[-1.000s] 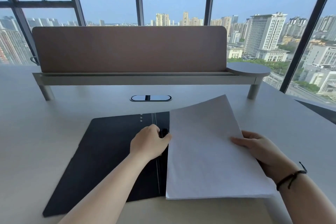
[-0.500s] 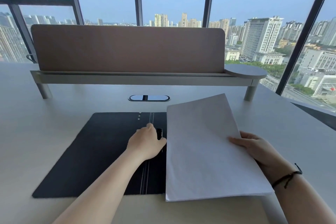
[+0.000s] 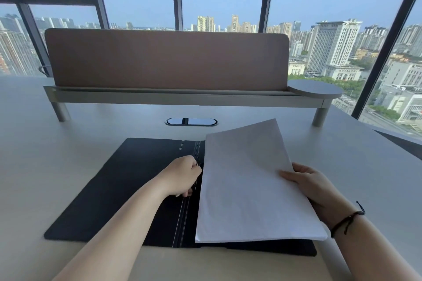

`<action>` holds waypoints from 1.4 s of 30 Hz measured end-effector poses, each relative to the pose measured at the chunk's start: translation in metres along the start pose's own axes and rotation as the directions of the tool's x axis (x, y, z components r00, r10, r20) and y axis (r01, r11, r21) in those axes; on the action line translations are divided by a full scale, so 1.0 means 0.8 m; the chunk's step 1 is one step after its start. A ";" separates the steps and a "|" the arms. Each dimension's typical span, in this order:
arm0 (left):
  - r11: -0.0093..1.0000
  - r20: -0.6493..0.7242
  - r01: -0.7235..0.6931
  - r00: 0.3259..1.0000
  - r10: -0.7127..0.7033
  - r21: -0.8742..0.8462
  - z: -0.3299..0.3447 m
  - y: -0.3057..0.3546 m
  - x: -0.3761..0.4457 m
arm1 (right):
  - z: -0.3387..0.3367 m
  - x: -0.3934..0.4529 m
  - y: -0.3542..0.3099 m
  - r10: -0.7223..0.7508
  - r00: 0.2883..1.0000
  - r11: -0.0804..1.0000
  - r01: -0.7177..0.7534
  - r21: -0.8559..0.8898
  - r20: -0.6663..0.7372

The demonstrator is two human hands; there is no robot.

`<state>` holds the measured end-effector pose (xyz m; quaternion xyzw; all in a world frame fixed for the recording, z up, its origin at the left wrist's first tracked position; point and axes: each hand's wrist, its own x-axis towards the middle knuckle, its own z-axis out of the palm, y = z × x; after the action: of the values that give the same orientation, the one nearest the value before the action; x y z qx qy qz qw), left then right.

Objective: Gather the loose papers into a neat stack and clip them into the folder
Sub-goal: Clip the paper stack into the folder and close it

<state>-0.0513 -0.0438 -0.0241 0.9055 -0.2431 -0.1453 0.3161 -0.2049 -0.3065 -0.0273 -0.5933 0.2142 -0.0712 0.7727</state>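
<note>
Left hand curled closed on the clip at the open folder spine, right hand pinching the paper stack; the stack's left edge should seat squarely under the raised clip before release.

open folder lies on the desk; paper stack covers its 3 o'clock half, divider at 12 o'clock.

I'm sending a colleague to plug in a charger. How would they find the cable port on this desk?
Start at the long brown fabric divider panel standing across the pale desk. Just in front of its grey metal shelf, near the middle, lies the small oval cable port, beyond the open black folder. It alone is sunk flush into the desk, dark and glossy.
</note>
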 end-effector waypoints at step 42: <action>0.984 -0.250 0.032 0.968 0.012 0.173 0.026 0.004 0.001 | 0.005 0.031 0.013 -0.402 0.883 0.642 0.081 -0.763 -0.244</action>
<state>-0.0605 -0.0573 -0.0381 0.9421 -0.2086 -0.0098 0.2624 -0.1824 -0.3086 -0.0423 -0.8488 0.2912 -0.2013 0.3927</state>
